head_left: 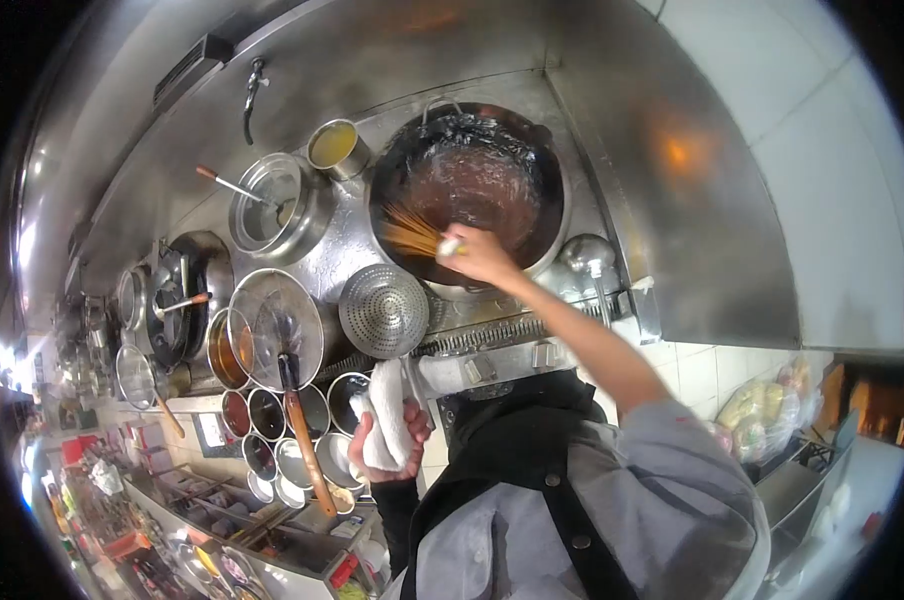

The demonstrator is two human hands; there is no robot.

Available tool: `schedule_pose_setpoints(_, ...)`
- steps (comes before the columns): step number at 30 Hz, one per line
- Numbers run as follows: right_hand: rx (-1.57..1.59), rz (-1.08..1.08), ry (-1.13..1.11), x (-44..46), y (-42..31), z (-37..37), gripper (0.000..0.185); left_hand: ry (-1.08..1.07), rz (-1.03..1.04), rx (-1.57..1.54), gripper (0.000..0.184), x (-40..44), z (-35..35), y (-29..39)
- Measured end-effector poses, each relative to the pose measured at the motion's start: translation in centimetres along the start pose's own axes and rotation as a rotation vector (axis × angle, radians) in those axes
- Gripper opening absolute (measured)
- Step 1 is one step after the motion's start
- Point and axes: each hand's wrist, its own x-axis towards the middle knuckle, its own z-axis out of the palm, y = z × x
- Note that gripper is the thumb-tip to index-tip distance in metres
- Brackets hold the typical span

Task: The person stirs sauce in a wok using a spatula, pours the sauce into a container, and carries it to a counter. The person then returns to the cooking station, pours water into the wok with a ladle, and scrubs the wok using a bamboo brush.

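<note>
In the head view my right hand [480, 254] grips the bound end of a bamboo wok brush [412, 232], its bristles spread over the left side of a large dark wok [555, 205]. Wet streaks and glossy liquid cover the inside of the wok. Lower down, near my body, my left hand [412, 430] is closed around a folded white towel [387, 415]. A perforated steel strainer [384, 310] lies on the stove top between the wok and the towel.
A ladle [587, 255] rests right of the wok. Left of it stand a pot of yellow liquid [336, 148], a steel pot [272, 205] and a wooden-handled mesh strainer [277, 330]. Several seasoning containers [262, 412] sit lower left. A tap [253, 95] hangs on the back wall.
</note>
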Motion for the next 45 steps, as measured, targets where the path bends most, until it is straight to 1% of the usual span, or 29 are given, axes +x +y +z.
schedule_pose_setpoints(3,-0.496,-0.008,-0.081,-3.6,0.9,-8.1,0.042,-0.053,0.042,0.111,0.071,-2.6,-0.8,0.0)
schedule_pose_setpoints(4,-0.628,0.158,-0.108,-2.3,1.3,-10.1,0.045,-0.035,0.046,0.151,0.071,-2.6,-1.1,0.3)
schedule_pose_setpoints(5,-0.692,0.120,0.011,-0.2,3.0,-10.9,0.047,-0.018,0.041,0.191,0.072,-2.8,-1.3,0.5)
schedule_pose_setpoints(7,-0.621,0.010,0.207,5.0,3.9,-10.3,0.043,-0.060,0.034,0.243,0.073,-1.6,-0.9,0.2)
schedule_pose_setpoints(8,-0.446,0.091,0.206,7.8,4.0,-8.4,0.040,0.043,0.036,0.202,0.070,-0.8,0.2,0.0)
schedule_pose_setpoints(10,-0.264,0.060,0.350,11.3,6.0,-0.7,0.036,0.047,0.040,0.315,0.067,1.3,1.1,-0.1)
schedule_pose_setpoints(12,0.113,0.031,0.391,9.8,5.4,5.1,0.035,0.126,0.040,0.319,0.065,1.8,2.2,-0.4)
schedule_pose_setpoints(14,0.315,0.073,0.248,5.2,2.7,5.6,0.037,0.108,0.034,0.297,0.066,1.3,2.6,-0.7)
schedule_pose_setpoints(16,0.111,0.014,0.022,0.8,2.0,1.3,0.037,0.119,0.100,0.326,0.068,-0.1,2.2,-1.3)
schedule_pose_setpoints(19,-0.347,0.086,-0.251,-2.5,2.7,-7.6,0.033,0.102,0.184,0.344,0.072,-2.4,2.2,-1.5)
schedule_pose_setpoints(21,-0.642,0.160,-0.166,-1.7,2.4,-12.3,0.040,0.092,0.187,0.319,0.074,-2.8,1.4,-0.9)
schedule_pose_setpoints(22,-0.697,0.041,0.070,-0.5,3.5,-12.7,0.045,0.085,0.180,0.307,0.075,-3.1,1.2,-0.8)
schedule_pose_setpoints(23,-0.729,0.017,0.087,2.2,3.7,-13.3,0.046,0.191,0.176,0.276,0.077,-2.7,2.1,-1.0)
schedule_pose_setpoints(26,-0.388,0.079,0.228,10.5,6.1,-6.3,0.039,0.177,0.108,0.396,0.070,1.0,3.7,-1.4)
schedule_pose_setpoints(28,-0.164,0.120,0.297,10.2,5.1,0.7,0.037,0.277,0.146,0.576,0.054,4.2,0.6,-1.2)
schedule_pose_setpoints(29,0.036,0.036,0.348,8.9,5.0,3.5,0.039,0.353,0.154,0.482,0.047,6.3,-0.3,-1.9)
schedule_pose_setpoints(30,0.181,0.037,0.399,7.4,4.3,5.2,0.039,0.420,0.217,0.585,0.038,8.0,0.9,-3.0)
schedule_pose_setpoints(31,0.239,0.057,0.302,5.7,3.8,5.2,0.037,0.434,0.293,0.815,0.026,10.8,-4.4,-2.9)
schedule_pose_setpoints(32,0.282,0.168,0.135,3.6,2.7,3.5,0.039,0.446,0.237,0.857,0.018,12.6,-4.1,-3.6)
schedule_pose_setpoints(34,0.267,0.159,-0.111,0.3,3.8,-1.3,0.042,0.533,0.059,0.947,0.020,15.5,-6.0,-4.2)
schedule_pose_setpoints(36,0.145,0.148,-0.319,-2.0,5.9,-8.6,0.044,0.451,0.048,0.797,0.020,18.4,-8.5,-5.5)
schedule_pose_setpoints(37,-0.107,0.172,-0.387,-3.8,4.3,-13.9,0.049,0.399,-0.037,0.720,0.024,19.6,-9.5,-5.7)
schedule_pose_setpoints(38,-0.340,0.048,-0.361,-4.8,4.7,-17.8,0.047,0.348,-0.186,0.642,0.028,20.2,-7.8,-6.2)
schedule_pose_setpoints(39,-0.516,0.106,-0.243,-6.3,2.9,-21.3,0.046,0.318,-0.226,0.865,0.031,20.5,-5.6,-6.7)
schedule_pose_setpoints(40,-0.690,0.162,-0.125,-7.3,1.5,-23.3,0.044,0.340,-0.303,0.886,0.034,21.6,-4.6,-7.4)
schedule_pose_setpoints(41,-0.820,0.112,0.053,-7.9,1.3,-23.0,0.044,0.359,-0.382,0.906,0.038,22.6,-3.7,-8.1)
schedule_pose_setpoints(42,-0.943,0.060,0.242,-8.6,0.9,-22.3,0.043,0.422,-0.491,0.728,0.041,24.3,-3.5,-8.8)
schedule_pose_setpoints(43,-1.059,0.009,0.438,-9.6,0.4,-21.6,0.043,0.358,-0.510,0.712,0.043,25.8,-5.4,-9.5)
schedule_pose_setpoints(45,-0.818,0.016,0.554,-11.6,-2.6,-21.7,0.044,0.433,-0.478,0.570,0.037,27.7,-6.2,-10.4)
